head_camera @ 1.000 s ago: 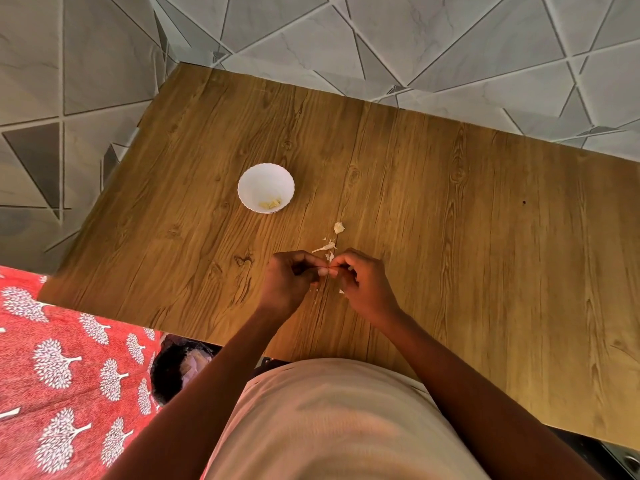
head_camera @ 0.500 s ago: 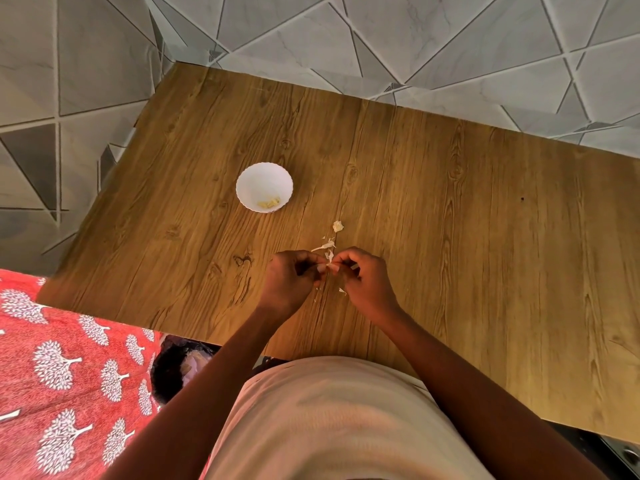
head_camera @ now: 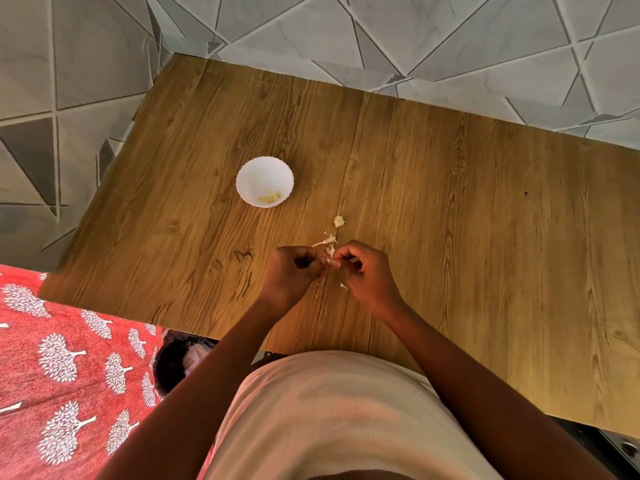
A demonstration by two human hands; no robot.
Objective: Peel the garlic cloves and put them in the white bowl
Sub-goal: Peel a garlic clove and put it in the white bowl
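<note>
Over the wooden surface (head_camera: 450, 202), left hand (head_camera: 289, 271) and right hand (head_camera: 367, 275) together pinched a garlic clove (head_camera: 333, 262) near the white bowl (head_camera: 265, 181).

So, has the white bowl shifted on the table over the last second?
No. The white bowl sits at the same spot on the table's wood grain, beyond and left of both hands.

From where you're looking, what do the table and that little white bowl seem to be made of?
The table looks like wood or a wood-print laminate with a smooth matte finish: brown grain lines and knots run across it, too even to tell which. The white bowl has a scalloped rim and a smooth, faintly glossy surface, so glazed ceramic, glass or plastic; the picture cannot settle it.
</note>
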